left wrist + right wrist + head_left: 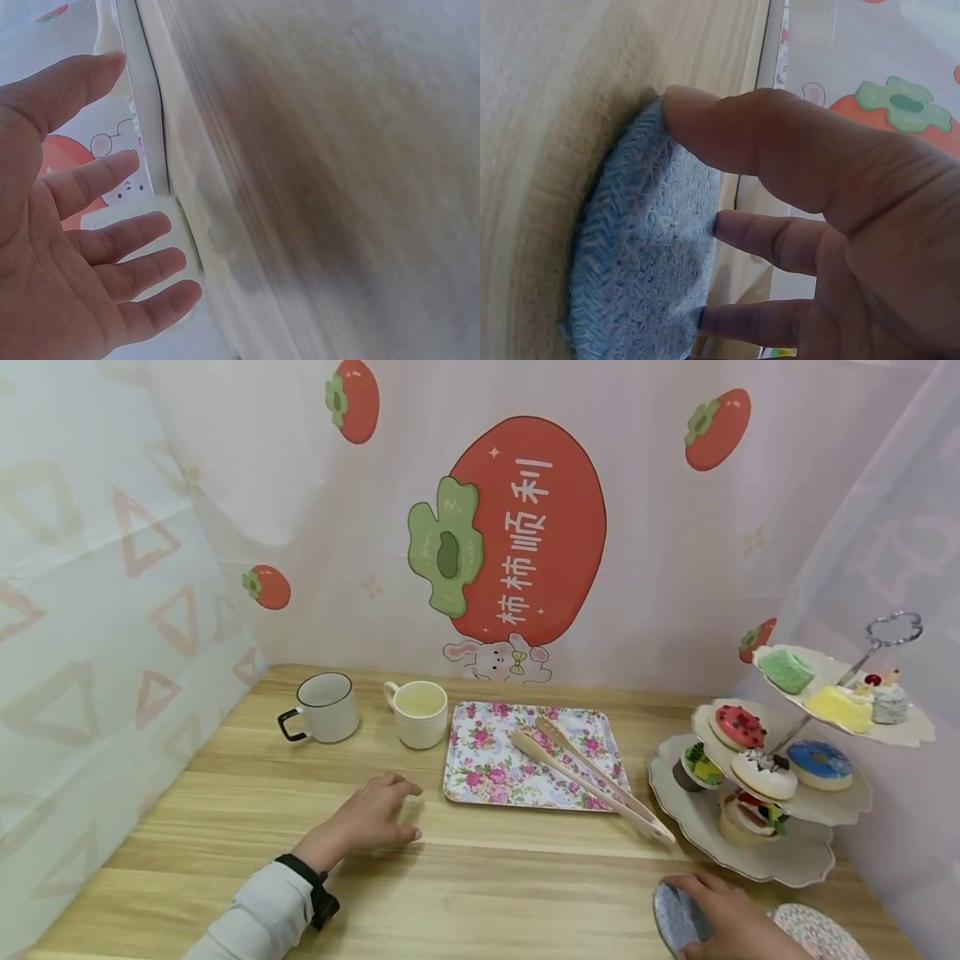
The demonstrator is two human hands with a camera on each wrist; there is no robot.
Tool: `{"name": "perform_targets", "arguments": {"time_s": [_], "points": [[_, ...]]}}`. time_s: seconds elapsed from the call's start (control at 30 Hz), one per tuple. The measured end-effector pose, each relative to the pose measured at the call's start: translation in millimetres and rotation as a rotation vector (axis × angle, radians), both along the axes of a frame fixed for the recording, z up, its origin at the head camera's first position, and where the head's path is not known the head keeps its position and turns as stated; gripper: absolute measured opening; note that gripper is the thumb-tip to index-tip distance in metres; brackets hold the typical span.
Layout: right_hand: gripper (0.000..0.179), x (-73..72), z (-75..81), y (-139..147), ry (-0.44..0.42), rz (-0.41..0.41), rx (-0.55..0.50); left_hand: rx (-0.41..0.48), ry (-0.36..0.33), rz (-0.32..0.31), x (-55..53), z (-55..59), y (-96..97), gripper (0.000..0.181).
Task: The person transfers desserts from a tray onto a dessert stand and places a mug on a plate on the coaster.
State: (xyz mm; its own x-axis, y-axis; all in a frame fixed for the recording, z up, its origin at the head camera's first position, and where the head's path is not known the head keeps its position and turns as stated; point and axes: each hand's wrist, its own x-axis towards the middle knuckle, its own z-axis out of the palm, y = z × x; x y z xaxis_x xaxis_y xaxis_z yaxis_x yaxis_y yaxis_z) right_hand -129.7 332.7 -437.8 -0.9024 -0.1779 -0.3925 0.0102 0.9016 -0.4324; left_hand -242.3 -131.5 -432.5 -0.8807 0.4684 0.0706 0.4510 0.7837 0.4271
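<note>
My right hand (pixel 723 918) holds a round blue woven coaster (pixel 675 917) by its edges, at the front right of the table. In the right wrist view the thumb lies at the near rim of the blue coaster (pixel 645 247), while the fingertips touch its far side. My left hand (pixel 375 814) hovers low over the wood with its fingers spread and holds nothing. It is nearest to the cream cup (pixel 420 727) and the floral tray (pixel 487 768). A second woven coaster (pixel 821 931), pale and multicoloured, lies to the right, partly behind the right hand.
Wooden tongs (pixel 585 777) lie across the tray, their joined end overhanging its front right corner. A white mug with a black handle (pixel 327 710) stands at the back left. On the right rises a three-tier stand (pixel 806 860) bearing several cakes and donuts.
</note>
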Motion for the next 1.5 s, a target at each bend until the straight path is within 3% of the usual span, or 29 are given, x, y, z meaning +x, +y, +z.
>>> {"name": "perform_targets", "arguments": {"time_s": [0.33, 0.53, 0.67, 0.9, 1.23, 1.5], "points": [[0.077, -0.2, -0.4, -0.7, -0.027, -0.004, 0.062, -0.011, 0.001, 0.007, -2.3, -0.9, 0.3, 0.054], [0.074, 2.6, 9.0, -9.1, -0.018, 0.003, 0.077, -0.017, 0.014, 0.001, -4.3, 0.1, 2.2, 0.054], [0.074, 5.2, 18.8, -21.7, 0.011, 0.024, 0.023, -0.013, 0.04, 0.019, -6.9, 1.0, 5.1, 0.054], [0.073, 6.1, 26.8, -43.0, 0.093, 0.207, -0.099, 0.058, 0.006, 0.14, -16.9, 5.5, 11.8, 0.059], [0.074, 1.1, 27.4, -74.5, 0.121, 0.304, -0.158, 0.295, -0.09, 0.341, -39.7, 4.7, 6.1, 0.075], [0.072, -0.8, 28.8, -98.3, 0.141, 0.356, -0.137, 0.466, -0.097, 0.437, -59.0, 2.0, 7.0, 0.084]]}}
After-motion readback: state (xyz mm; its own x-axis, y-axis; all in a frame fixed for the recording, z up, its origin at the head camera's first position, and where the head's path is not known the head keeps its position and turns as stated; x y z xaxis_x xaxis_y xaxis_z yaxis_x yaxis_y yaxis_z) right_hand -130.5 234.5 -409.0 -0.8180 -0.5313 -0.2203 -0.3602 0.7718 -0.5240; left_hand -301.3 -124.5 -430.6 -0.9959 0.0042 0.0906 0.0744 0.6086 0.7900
